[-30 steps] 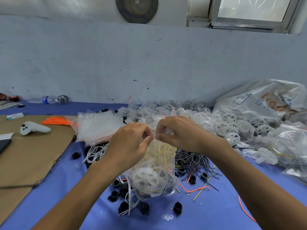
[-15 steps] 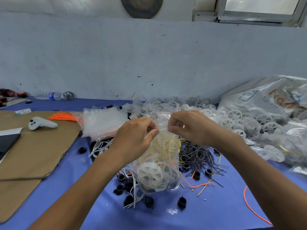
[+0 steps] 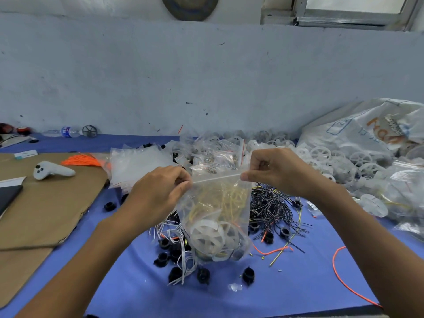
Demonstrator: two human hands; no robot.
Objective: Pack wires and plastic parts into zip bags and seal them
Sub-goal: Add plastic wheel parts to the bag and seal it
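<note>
A clear zip bag (image 3: 218, 210) hangs upright above the blue table, holding yellow wires and a white plastic wheel (image 3: 210, 235) at its bottom. My left hand (image 3: 158, 193) pinches the left end of the bag's zip strip. My right hand (image 3: 277, 171) pinches the right end, and the strip runs taut between them. Under the bag lie black plastic caps (image 3: 163, 258) and white wires (image 3: 183, 265). A tangle of black wires (image 3: 273, 205) lies just to its right.
A stack of empty zip bags (image 3: 140, 166) and orange wires (image 3: 82, 160) lie at left by a cardboard sheet (image 3: 46, 203) with a white controller (image 3: 51, 172). White wheels (image 3: 321, 157), filled bags (image 3: 403, 187) and a big sack (image 3: 367, 129) crowd the right. Loose orange wire (image 3: 337, 269) trails at right.
My hands have drawn apart along the top of the bag, from nearly touching at its middle to its two corners, stretching the zip strip flat.
</note>
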